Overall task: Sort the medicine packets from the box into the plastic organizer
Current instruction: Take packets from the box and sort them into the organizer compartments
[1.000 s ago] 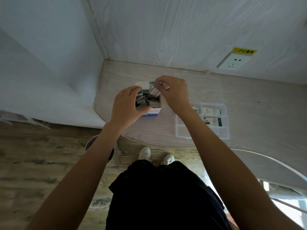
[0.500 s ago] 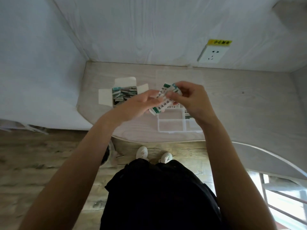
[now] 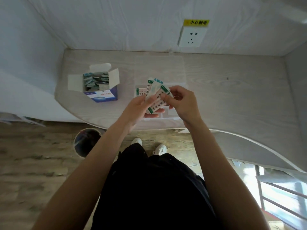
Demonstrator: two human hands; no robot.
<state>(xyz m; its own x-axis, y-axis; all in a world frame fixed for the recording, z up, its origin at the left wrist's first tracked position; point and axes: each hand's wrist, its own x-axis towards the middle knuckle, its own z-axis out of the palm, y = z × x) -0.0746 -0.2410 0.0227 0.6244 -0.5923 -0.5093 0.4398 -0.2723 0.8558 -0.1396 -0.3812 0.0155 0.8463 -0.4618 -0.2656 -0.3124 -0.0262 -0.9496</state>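
Above the organizer (image 3: 172, 117) at the worktop's front edge, both hands (image 3: 139, 107) (image 3: 181, 103) pinch fanned packets (image 3: 157, 97), box (image 3: 98, 86) left; next, judge compartments and drop each packet in.

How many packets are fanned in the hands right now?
3 show: one at the fan's left, one in the middle, one nearest the right hand, at. More may hide behind.

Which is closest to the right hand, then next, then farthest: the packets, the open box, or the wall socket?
Measured from the right hand in the head view:
1. The fanned medicine packets, pinched at the fingertips, shared with the left hand.
2. The open box, off to the left on the table.
3. The wall socket, up on the back wall.
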